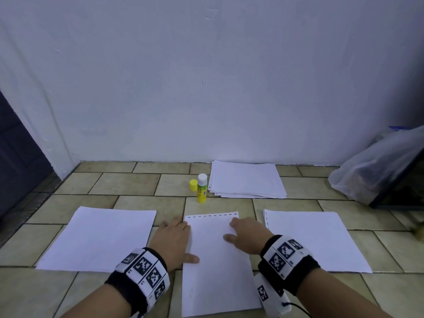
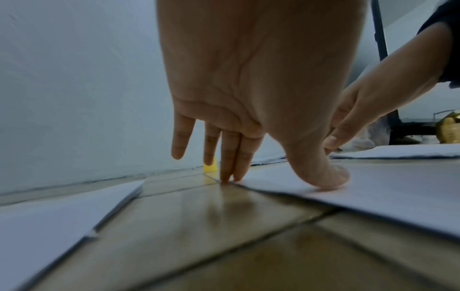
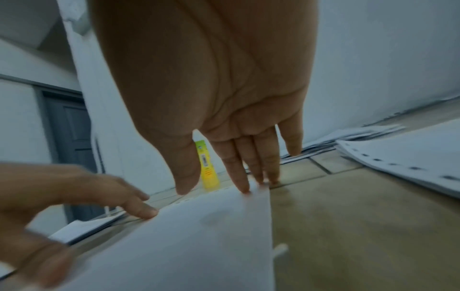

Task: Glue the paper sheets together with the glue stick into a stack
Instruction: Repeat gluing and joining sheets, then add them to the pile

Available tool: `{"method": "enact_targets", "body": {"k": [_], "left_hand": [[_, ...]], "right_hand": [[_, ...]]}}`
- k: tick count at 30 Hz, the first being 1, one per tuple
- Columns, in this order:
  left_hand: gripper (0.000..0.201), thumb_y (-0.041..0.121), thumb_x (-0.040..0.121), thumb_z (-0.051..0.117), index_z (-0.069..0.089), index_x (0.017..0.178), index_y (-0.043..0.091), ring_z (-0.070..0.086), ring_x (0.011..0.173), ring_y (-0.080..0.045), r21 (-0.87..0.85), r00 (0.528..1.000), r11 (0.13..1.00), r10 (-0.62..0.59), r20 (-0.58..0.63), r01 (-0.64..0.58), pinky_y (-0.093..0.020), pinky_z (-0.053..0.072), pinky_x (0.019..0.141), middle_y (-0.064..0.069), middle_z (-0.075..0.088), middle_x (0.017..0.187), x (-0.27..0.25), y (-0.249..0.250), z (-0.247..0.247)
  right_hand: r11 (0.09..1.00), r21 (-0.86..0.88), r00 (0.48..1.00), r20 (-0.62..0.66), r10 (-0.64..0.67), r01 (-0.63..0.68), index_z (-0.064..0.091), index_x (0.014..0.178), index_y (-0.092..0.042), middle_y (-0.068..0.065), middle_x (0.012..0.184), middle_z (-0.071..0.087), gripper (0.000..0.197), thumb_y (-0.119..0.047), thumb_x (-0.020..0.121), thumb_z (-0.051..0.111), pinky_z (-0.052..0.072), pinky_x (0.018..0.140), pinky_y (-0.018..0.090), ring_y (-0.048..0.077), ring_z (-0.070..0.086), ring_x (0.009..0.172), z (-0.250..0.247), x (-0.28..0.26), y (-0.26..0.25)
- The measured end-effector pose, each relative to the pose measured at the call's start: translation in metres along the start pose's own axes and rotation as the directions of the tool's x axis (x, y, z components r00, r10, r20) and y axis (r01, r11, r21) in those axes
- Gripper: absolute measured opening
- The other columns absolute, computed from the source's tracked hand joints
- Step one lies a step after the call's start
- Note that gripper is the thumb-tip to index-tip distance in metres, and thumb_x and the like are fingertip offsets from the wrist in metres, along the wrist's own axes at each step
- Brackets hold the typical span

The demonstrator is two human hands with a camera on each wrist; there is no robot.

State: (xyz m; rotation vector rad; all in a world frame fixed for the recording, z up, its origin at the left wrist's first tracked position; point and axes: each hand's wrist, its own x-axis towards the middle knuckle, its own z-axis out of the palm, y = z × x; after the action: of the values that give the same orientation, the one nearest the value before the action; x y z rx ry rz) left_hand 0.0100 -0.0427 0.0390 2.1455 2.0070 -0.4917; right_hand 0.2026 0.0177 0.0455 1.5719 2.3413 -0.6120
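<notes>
A white sheet point(image 1: 218, 262) with a punched top edge lies on the tiled floor between my hands. My left hand point(image 1: 175, 237) lies flat at its left edge, thumb point(image 2: 321, 173) pressing on the paper point(image 2: 373, 193), straight fingers touching the far left corner. My right hand point(image 1: 243, 235) rests with straight fingers point(image 3: 240, 173) on the sheet's point(image 3: 186, 236) top right corner. A yellow glue stick point(image 1: 202, 188) stands uncapped behind the sheet, also visible as the glue stick point(image 3: 208, 169) past my right fingers. Its yellow cap point(image 1: 193, 185) lies beside it.
Single sheets lie to the left point(image 1: 101, 237) and right point(image 1: 314, 239). A paper pile point(image 1: 247, 180) sits by the white wall. A plastic bag point(image 1: 376, 166) and dark frame point(image 1: 403, 191) stand at the far right. A dark door point(image 1: 16, 157) is at the left.
</notes>
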Motion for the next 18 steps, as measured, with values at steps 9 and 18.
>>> {"method": "enact_targets", "body": {"k": [9, 18], "left_hand": [[0.082, 0.069, 0.088, 0.040, 0.014, 0.152, 0.024, 0.027, 0.134, -0.023, 0.032, 0.992, 0.991, -0.127, -0.014, 0.127, -0.037, 0.030, 0.103, -0.003, 0.039, 0.144, -0.013, -0.001, 0.010], [0.044, 0.038, 0.090, 0.062, 0.044, 0.125, 0.019, 0.025, 0.138, -0.013, -0.237, 0.998, 0.971, 0.025, -0.058, -0.038, -0.027, 0.036, 0.102, 0.002, 0.023, 0.151, -0.001, -0.023, 0.002]], "right_hand": [[0.965, -0.259, 0.999, 0.011, -0.034, 0.035, 0.039, 0.132, -0.007, 0.014, 0.128, 0.040, 0.081, -0.065, 0.079, 0.060, 0.040, 0.092, 0.041, 0.033, 0.044, 0.113, 0.025, -0.041, -0.045], [0.977, -0.147, 0.988, 0.006, -0.157, 0.156, 0.024, 0.149, -0.021, 0.000, 0.155, 0.023, 0.081, -0.026, 0.083, 0.071, 0.028, 0.112, 0.041, 0.022, 0.026, 0.139, 0.004, -0.009, 0.003]]}}
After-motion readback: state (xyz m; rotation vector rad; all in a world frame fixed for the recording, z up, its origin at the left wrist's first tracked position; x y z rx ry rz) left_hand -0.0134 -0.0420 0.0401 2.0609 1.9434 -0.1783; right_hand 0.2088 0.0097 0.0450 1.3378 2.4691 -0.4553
